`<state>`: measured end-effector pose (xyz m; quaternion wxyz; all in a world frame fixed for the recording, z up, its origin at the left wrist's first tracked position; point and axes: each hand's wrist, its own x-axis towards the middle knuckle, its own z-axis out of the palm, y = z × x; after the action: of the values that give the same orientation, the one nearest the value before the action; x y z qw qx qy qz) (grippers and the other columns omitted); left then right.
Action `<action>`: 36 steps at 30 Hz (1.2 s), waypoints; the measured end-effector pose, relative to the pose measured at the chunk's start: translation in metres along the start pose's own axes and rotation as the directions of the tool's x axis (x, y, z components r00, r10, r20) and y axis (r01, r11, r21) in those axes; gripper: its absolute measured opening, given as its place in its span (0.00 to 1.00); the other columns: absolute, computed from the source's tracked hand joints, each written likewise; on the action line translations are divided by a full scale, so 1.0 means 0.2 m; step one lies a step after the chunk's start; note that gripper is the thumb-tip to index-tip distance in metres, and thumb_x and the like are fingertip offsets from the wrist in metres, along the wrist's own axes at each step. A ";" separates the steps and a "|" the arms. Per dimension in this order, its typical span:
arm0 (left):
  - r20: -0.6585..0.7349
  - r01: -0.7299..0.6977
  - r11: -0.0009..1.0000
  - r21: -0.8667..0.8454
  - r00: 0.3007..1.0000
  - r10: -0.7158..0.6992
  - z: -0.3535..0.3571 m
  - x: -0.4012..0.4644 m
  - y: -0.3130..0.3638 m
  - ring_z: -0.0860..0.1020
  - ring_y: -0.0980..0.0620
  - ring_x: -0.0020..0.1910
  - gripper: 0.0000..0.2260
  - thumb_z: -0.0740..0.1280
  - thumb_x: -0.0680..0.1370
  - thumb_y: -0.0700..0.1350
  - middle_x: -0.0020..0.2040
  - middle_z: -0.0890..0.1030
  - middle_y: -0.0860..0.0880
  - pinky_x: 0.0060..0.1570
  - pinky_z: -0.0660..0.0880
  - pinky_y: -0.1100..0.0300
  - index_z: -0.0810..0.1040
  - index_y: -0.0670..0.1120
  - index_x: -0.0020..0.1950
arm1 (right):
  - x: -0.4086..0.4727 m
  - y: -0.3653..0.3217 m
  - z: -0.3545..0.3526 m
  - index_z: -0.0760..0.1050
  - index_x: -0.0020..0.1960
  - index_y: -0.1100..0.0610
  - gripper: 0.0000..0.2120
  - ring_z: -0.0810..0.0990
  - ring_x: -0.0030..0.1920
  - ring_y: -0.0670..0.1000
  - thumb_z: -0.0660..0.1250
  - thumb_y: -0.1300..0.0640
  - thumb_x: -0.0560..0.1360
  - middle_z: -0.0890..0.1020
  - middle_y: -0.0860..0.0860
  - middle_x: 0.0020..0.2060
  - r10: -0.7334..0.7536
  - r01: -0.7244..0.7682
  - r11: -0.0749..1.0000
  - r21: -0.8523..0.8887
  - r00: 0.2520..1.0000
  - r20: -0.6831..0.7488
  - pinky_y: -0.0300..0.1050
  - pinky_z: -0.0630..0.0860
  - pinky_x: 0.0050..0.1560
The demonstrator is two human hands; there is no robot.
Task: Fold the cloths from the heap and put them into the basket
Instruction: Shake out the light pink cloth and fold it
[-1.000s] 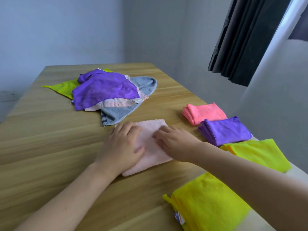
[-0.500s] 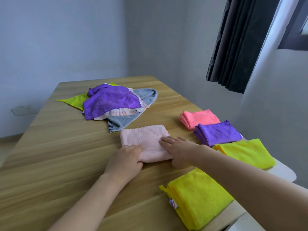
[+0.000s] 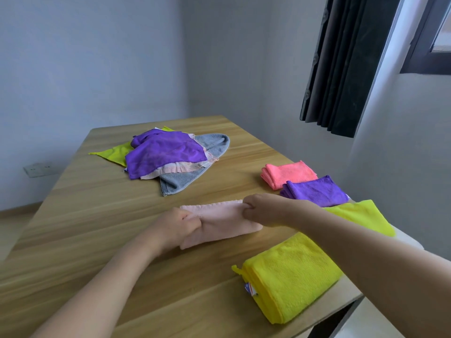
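Note:
A pale pink cloth (image 3: 220, 222) lies folded on the wooden table (image 3: 97, 215) in front of me. My left hand (image 3: 177, 224) pinches its left end and my right hand (image 3: 266, 209) pinches its right end, both with fingers closed on the fabric. Further back sits the heap (image 3: 168, 157): a purple cloth on top, with pink, grey and lime-green cloths under it. No basket is in view.
Folded cloths line the table's right side: a coral one (image 3: 288, 173), a purple one (image 3: 317, 192), a lime-yellow one (image 3: 361, 214) and a bright yellow one (image 3: 292, 274) near the front corner. A dark curtain (image 3: 341, 67) hangs at the right wall.
Both hands went from pressing flat on the pink cloth to gripping its two ends. The cloth now looks narrower. My view has tilted up.

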<state>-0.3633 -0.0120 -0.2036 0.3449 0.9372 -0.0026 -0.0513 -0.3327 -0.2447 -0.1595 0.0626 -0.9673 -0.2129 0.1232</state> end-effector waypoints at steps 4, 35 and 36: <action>-0.069 0.055 0.981 -0.184 0.995 -0.069 0.02 0.04 -0.05 0.79 0.51 0.38 0.10 0.65 0.73 0.53 0.35 0.81 0.55 0.42 0.73 0.55 0.79 0.50 0.36 | 0.09 0.02 -0.02 0.69 0.49 0.56 0.08 0.73 0.48 0.53 0.54 0.53 0.79 0.75 0.53 0.48 0.124 -0.130 0.987 0.093 0.990 0.068 0.45 0.67 0.44; -0.159 0.212 0.831 0.515 0.976 -0.151 0.25 0.15 0.07 0.66 0.40 0.68 0.20 0.45 0.82 0.52 0.68 0.67 0.43 0.64 0.63 0.46 0.67 0.45 0.67 | 0.29 0.08 0.07 0.65 0.70 0.50 0.19 0.61 0.69 0.60 0.53 0.58 0.80 0.65 0.54 0.69 0.192 -0.192 0.932 -0.308 0.981 -0.032 0.59 0.60 0.68; -0.152 0.216 0.829 0.515 0.975 -0.159 0.26 0.14 0.10 0.66 0.40 0.68 0.20 0.45 0.82 0.52 0.69 0.67 0.43 0.64 0.63 0.46 0.66 0.45 0.67 | 0.29 0.09 0.07 0.65 0.70 0.49 0.19 0.61 0.69 0.60 0.54 0.57 0.80 0.65 0.55 0.69 0.194 -0.193 0.921 -0.339 0.980 -0.031 0.60 0.59 0.69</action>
<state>-0.3393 -0.0616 -0.2328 0.0667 0.9928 0.0930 -0.0341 -0.2790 -0.2355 -0.1874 -0.1181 -0.9796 -0.1343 0.0917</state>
